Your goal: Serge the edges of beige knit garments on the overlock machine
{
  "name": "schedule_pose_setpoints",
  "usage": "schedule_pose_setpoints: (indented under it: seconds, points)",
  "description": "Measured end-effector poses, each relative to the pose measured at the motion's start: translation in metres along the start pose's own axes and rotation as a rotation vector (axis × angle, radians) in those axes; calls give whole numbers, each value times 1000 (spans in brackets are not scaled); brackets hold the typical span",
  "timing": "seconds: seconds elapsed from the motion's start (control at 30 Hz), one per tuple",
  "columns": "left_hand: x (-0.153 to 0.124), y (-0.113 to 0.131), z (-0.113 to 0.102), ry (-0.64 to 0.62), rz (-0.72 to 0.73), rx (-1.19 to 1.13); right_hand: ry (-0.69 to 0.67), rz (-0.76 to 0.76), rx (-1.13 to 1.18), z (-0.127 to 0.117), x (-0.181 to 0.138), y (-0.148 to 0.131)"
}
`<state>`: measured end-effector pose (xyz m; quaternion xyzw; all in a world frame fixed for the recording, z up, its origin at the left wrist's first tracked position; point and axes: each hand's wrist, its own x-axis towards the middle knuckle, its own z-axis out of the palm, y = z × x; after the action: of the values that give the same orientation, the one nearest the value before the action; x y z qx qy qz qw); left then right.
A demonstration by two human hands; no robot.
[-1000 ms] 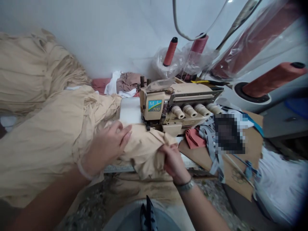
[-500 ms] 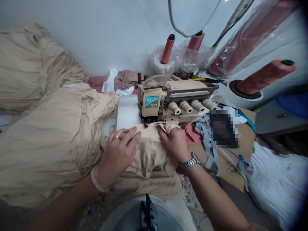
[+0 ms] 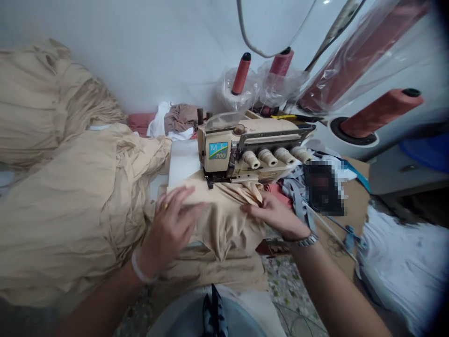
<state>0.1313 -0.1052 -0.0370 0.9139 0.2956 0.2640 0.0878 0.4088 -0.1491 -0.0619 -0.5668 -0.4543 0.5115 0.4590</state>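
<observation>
A cream overlock sewing machine point(image 3: 217, 154) stands at the middle, with a beige fabric piece point(image 3: 224, 220) running under its presser foot. My left hand point(image 3: 175, 220), blurred, has its fingers spread over the fabric left of the foot and wears a ring. To the right of the foot, my right hand point(image 3: 273, 213) pinches a bunched edge of the same fabric between thumb and fingers. The fabric hangs in folds over the front edge between both hands.
Large heaps of beige cloth point(image 3: 63, 201) lie at left. Behind and right of the machine stand red thread cones point(image 3: 241, 75). White cloth point(image 3: 403, 267) is piled at the right, beside a cardboard sheet point(image 3: 358, 206). A grey cable point(image 3: 245, 32) hangs above.
My right hand has moved right, drawing the fabric edge into a bunch away from the foot. My left hand has shifted slightly left with its fingers opening wider.
</observation>
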Motion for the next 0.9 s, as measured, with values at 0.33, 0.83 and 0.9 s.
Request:
schedule_pose_setpoints:
  seconds: [0.33,0.83,0.9]
  points:
    - [-46,32,59,-156,-1077,-1858,-184,509,566,37,-28,-2]
    - [-31,44,54,185,-1133,-1648,-21,377,507,29,-22,15]
    - [-33,45,52,-37,-1172,-1684,-31,359,468,30,-22,14]
